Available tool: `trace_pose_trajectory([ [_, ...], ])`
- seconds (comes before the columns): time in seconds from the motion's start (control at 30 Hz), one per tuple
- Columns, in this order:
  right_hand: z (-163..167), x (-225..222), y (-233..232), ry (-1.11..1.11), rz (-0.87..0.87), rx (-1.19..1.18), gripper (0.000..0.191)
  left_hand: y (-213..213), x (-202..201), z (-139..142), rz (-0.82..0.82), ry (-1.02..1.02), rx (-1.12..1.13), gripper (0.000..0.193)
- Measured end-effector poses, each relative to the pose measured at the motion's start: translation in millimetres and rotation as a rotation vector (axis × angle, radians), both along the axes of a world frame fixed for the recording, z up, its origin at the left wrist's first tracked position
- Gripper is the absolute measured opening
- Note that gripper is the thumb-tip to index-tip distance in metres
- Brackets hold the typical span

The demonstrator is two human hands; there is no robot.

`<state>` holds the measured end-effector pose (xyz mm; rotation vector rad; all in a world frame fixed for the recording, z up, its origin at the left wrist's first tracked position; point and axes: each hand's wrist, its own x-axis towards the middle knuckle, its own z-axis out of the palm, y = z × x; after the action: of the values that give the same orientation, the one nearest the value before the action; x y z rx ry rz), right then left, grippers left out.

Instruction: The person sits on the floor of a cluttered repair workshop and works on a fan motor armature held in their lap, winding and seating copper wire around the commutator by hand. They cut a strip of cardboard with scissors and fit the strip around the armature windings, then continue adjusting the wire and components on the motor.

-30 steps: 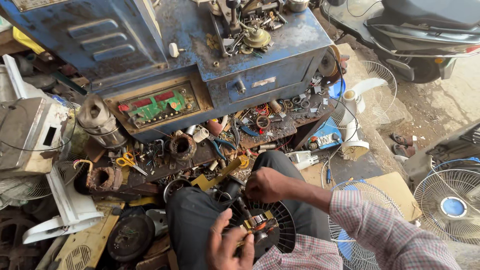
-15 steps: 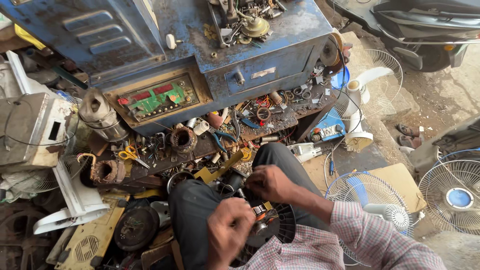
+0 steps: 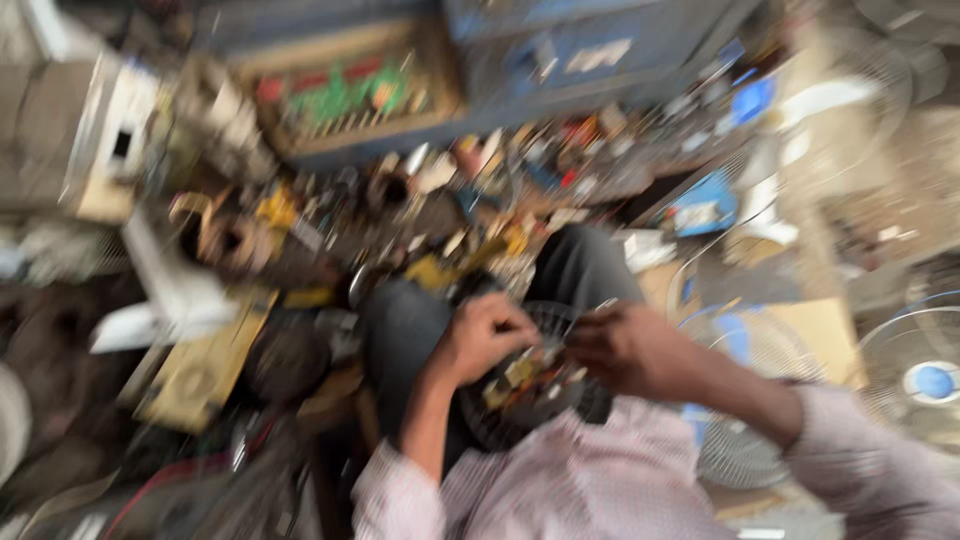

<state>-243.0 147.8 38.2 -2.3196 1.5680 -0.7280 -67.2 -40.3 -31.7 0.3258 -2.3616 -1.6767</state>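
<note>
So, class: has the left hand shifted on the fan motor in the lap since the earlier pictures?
Yes. The left hand has gone from the near edge of the dark fan motor up onto its top, toward the knees.

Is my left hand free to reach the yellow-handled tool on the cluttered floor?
Probably not: the left hand is closed on the dark round fan part in the lap; the blurred yellow tool lies beyond the knee.

two hands, one round black fan motor, two wire fan guards, one green circuit board
</note>
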Motion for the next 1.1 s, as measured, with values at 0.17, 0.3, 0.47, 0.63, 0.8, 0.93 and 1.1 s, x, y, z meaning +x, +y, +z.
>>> trace_pose_trajectory([
  [0.17, 41.7, 42.4, 0.9, 0.099, 0.123, 0.386, 0.009, 21.7, 20.9, 28.9, 0.250, 0.078, -0.031, 0.009],
  [0.3, 51.3, 41.1, -6.0, -0.046, 0.288, 0.316, 0.011, 85.5, 52.0, 41.0, 0.228, 0.160, -0.755, 0.019],
  [0.47, 29.0, 11.7, -35.5, -0.208, 0.283, 0.188, 0.014, 106.5, 65.3, 35.9, 0.374, 0.267, -0.516, 0.012],
  [0.63, 12.0, -9.2, -78.7, -0.190, 0.135, 0.061, 0.015, 104.8, 62.9, 35.3, 0.507, 0.271, -0.520, 0.011],
  [0.8, -53.0, -29.8, -99.3, -0.356, -0.021, 0.227, 0.027, 99.0, 66.5, 34.1, 0.346, 0.235, -0.908, 0.012],
  [0.93, -72.4, -55.8, -87.3, -0.264, -0.193, 0.230, 0.030, 78.3, 52.7, 50.9, 0.511, 0.318, -0.115, 0.010],
  [1.1, -30.1, -75.5, -64.8, 0.017, -0.208, 0.123, 0.024, 26.0, 4.0, 44.2, 0.104, 0.004, -0.084, 0.025],
])
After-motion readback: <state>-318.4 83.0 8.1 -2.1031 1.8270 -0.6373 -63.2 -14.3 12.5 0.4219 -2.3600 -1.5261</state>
